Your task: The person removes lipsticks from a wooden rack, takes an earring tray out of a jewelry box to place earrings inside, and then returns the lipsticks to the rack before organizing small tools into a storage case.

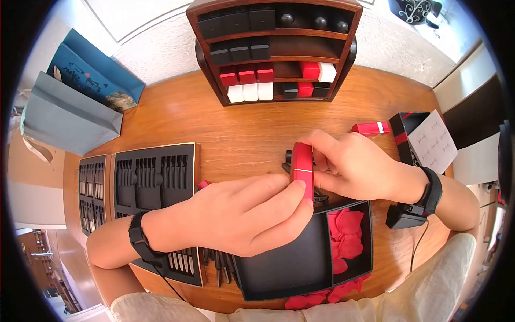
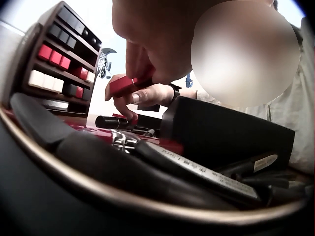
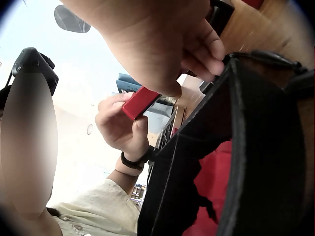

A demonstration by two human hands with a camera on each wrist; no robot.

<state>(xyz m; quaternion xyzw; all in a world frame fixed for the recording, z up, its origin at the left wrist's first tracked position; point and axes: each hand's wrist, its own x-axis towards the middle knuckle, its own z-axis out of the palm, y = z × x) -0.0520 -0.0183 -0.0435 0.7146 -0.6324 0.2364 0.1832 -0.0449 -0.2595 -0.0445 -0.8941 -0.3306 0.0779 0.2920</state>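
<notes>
Both hands hold one red lipstick tube (image 1: 303, 180) over the far edge of a black box (image 1: 284, 257). A thin silver line runs across the tube's middle, and its two parts sit together there. My left hand (image 1: 247, 214) pinches the near end between thumb and fingers. At the far end, the thumb and forefinger of my right hand (image 1: 351, 163) grip the tube. In the left wrist view the lipstick tube (image 2: 129, 85) lies nearly level between the hands. Black tubes, partly hidden by the hands, lie on the table beneath it.
Red petals (image 1: 346, 236) fill the box's right compartment. A wooden rack (image 1: 279, 102) with black, red and white boxes stands at the back. Trays of dark pens or brushes (image 1: 153, 174) lie left; another red tube (image 1: 370, 128) and an opened box (image 1: 402, 137) lie right. Paper bags (image 1: 70, 115) stand back left.
</notes>
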